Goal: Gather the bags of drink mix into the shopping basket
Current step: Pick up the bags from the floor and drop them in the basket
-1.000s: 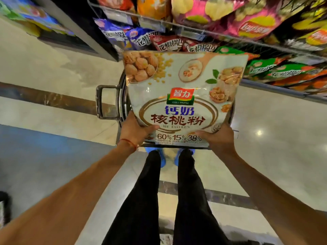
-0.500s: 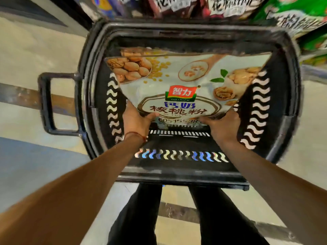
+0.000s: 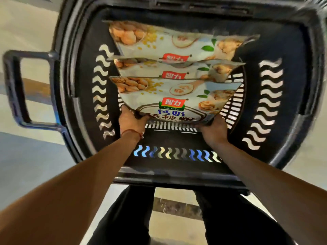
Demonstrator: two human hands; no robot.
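At the far left a dark loop handle (image 3: 12,85) sticks out from the side of the black shopping basket (image 3: 177,167). It hangs over a pale tiled floor (image 3: 26,23) that turns blue-grey nearer the person. Below the basket's near rim, legs in black trousers (image 3: 123,218) stand either side of a brown marbled floor strip (image 3: 175,207). Both bare forearms reach in over that rim and cover part of the near wall's wavy slots.

The left hand (image 3: 130,121), with a red thread bracelet (image 3: 131,133) at the wrist, grips the lower left corner of the nearest bag of drink mix (image 3: 177,92), thumb across the front. The right hand (image 3: 215,129) holds the lower right corner with its fingers curled under and its fingertips hidden.

This pouch is pale grey-white, printed with walnuts, yellow grains, a spoon of powder and green leaves. It also has a red-and-green brand badge and blue and brown Chinese lettering in an oval ring. It tilts with its top edge away from the person and its bottom edge close over the slatted basket floor.

Behind it, overlapped like shingles, sit a matching middle bag (image 3: 168,69) and a far bag (image 3: 177,41), the far one near the far wall. All three lie inside the basket, between side walls cut with wavy slots.
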